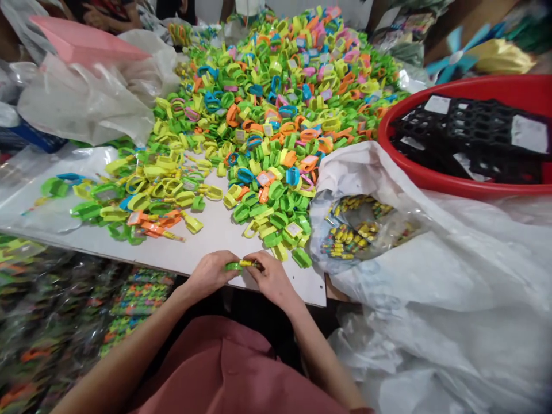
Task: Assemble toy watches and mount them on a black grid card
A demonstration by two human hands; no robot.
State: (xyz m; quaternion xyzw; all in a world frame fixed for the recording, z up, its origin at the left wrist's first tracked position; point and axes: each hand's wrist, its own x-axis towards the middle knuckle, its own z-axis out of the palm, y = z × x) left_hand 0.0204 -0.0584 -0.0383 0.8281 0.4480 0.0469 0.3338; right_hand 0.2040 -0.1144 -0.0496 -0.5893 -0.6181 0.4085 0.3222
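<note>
At the near edge of the white table [207,241], my left hand [212,271] pinches a green plastic piece [233,266]. Close beside it, my right hand [269,276] has its fingers closed on a small yellow piece [245,263], which meets the green one between the hands. Beyond them rises a big pile of green, yellow, orange and blue plastic pieces [276,115]. A smaller group of pieces, some with thin multicoloured sticks attached, lies on the left [146,195].
An open white sack [431,276] with small yellow patterned items [349,238] stands at the right. Behind it a red basin [431,183] holds black perforated trays [478,126]. Plastic bags [86,103] and a pink tray [84,43] are at the left. Another person's hand shows at the upper left.
</note>
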